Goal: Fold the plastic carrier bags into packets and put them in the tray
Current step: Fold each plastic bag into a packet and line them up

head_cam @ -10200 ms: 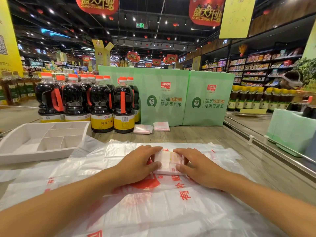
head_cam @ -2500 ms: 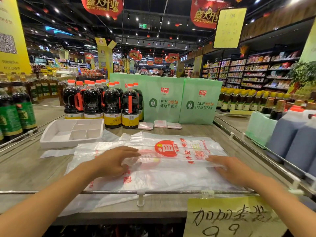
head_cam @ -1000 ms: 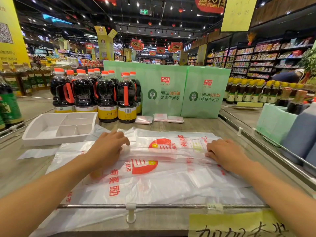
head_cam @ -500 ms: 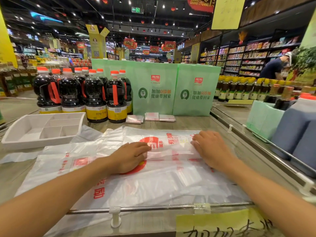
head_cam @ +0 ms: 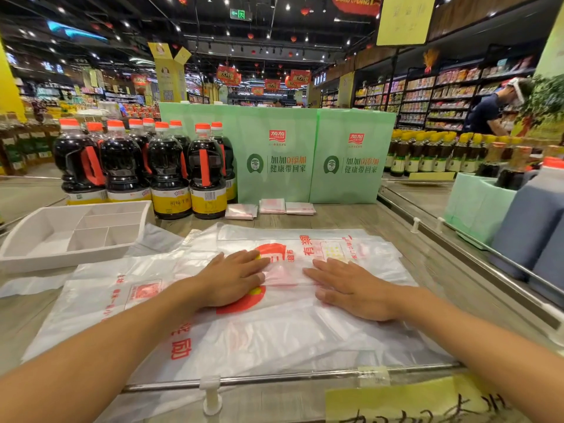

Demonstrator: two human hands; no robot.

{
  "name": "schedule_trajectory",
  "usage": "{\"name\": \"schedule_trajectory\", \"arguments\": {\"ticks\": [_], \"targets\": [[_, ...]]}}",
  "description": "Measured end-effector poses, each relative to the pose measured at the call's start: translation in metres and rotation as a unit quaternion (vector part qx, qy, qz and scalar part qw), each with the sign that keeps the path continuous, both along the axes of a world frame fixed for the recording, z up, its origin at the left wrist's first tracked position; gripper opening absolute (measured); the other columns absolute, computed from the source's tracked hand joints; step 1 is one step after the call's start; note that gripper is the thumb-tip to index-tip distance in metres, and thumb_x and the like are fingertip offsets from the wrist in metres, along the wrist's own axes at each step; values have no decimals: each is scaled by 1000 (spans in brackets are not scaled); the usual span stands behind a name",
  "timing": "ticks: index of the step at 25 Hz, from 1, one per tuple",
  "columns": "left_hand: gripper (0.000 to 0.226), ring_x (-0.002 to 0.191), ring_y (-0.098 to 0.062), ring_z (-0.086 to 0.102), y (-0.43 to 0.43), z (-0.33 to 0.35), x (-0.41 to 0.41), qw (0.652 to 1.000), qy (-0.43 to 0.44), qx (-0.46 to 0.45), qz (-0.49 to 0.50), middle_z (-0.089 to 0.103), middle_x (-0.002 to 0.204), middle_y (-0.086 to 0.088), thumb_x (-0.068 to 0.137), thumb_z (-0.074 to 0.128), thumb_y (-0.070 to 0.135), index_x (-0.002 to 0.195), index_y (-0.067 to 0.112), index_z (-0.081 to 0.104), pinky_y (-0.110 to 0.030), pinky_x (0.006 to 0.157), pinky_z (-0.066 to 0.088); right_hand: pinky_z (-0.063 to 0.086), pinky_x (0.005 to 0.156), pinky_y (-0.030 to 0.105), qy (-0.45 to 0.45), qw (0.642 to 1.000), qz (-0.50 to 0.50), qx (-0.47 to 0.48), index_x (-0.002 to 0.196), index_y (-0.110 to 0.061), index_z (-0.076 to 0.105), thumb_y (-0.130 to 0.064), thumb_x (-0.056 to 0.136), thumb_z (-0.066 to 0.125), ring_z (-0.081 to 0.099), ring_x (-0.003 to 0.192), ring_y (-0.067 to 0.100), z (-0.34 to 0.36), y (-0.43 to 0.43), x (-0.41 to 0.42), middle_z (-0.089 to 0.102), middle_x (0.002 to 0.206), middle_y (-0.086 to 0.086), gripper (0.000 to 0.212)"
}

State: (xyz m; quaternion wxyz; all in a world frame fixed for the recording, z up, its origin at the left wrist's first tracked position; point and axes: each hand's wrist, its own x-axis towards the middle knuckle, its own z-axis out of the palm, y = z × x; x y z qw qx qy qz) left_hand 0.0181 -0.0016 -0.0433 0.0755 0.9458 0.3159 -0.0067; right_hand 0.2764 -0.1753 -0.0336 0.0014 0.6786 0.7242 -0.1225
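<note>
**Now: the bag lies crosswise, both hands flat on its middle**

Nearest to the person runs a metal rail (head_cam: 305,378), and behind it a loose pile (head_cam: 274,337) of plastic bags is spread over the counter (head_cam: 427,254). On top of this pile lies the bag (head_cam: 360,248) that is in work. It is already narrowed to a strip, and its long axis goes from left to right, across the person's view.

Both hands lie on the strip near its middle. The left hand (head_cam: 235,279) and the right hand (head_cam: 351,288) are flat, with straight fingers pressing down, and they pinch nothing. Their fingertips point toward each other, with a small gap between them. I judge that the next fold must go along the long axis — one end brought over to the other — so each hand has its own end on its own side.

Farther and to the left stands the tray (head_cam: 18,257), beside the pile and clearly nearer to the left hand. Still farther, three packets (head_cam: 271,206) lie in a row on the counter — outside the tray — just before the green boxes (head_cam: 274,178), with the bottles (head_cam: 171,172) at their left.
</note>
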Motion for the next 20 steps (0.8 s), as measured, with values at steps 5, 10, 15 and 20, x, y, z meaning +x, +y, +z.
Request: {"name": "schedule_trajectory", "arguments": {"ticks": [5,10,15,20], "targets": [[60,157,-17,-11,11,-2,-12,998,55,-8,21,-12,169,13,105,16,61,159,47,-4,-55,124,-8,-12,125,42,-42,998,-30,-28,156,-56,-5,-75,95,15,-19,154,15,4,-7,0,-17,167,-17,67],[68,157,-19,-12,13,1,-18,997,75,-7,32,-14,169,11,99,11,71,158,46,-10,-54,124,-6,-12,125,44,-45,995,-69,-54,152,-61,-8,-87,79,8,-21,155,21,6,-18,8,-19,168,-12,80],[102,157,-25,-10,19,0,-38,994,65,-12,84,-12,168,17,63,-3,98,155,56,-8,-64,121,-6,-12,123,45,-31,989,-120,-74,150,-64,-8,-82,90,15,-22,154,26,10,-33,21,-21,167,-12,67],[110,156,-34,-7,26,0,-52,991,56,-23,123,-12,169,16,53,-1,105,153,60,-6,-63,122,-6,-11,124,50,-33,985,-152,-78,148,-68,-8,-87,86,13,-22,154,29,12,-42,27,-21,168,-10,68]]}}
